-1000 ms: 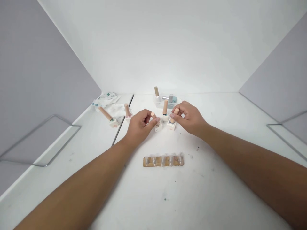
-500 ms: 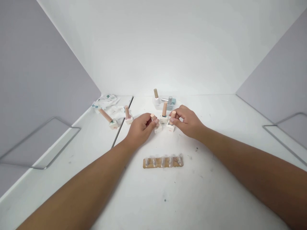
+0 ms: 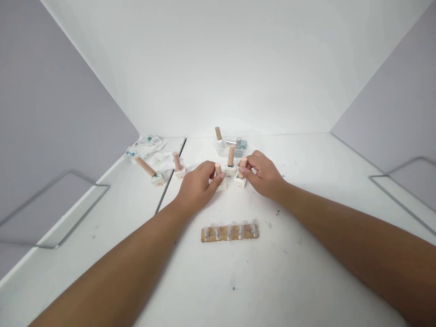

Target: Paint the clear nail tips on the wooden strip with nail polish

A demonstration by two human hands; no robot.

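My left hand (image 3: 197, 185) pinches the tan cap of a small white nail polish bottle (image 3: 220, 178) that stands upright on the white table (image 3: 289, 254). My right hand (image 3: 261, 174) pinches the cap of a second such bottle (image 3: 241, 175), also upright on the table. Between and just behind them stands a third bottle (image 3: 230, 162), untouched. Nearer to me lies a brown strip of clear nail tips (image 3: 230, 232).
Left of my hands stand one upright bottle (image 3: 177, 165) and one tilted bottle (image 3: 148, 170), with crumpled stained wipes (image 3: 147, 145) behind. A clear tray with bottles (image 3: 231, 144) sits at the back. Grey side panels with metal brackets (image 3: 51, 213) flank the table.
Both hands have lowered slightly with their bottles. The left bottle went from tilted to upright on the table, and the right bottle has settled onto the table.
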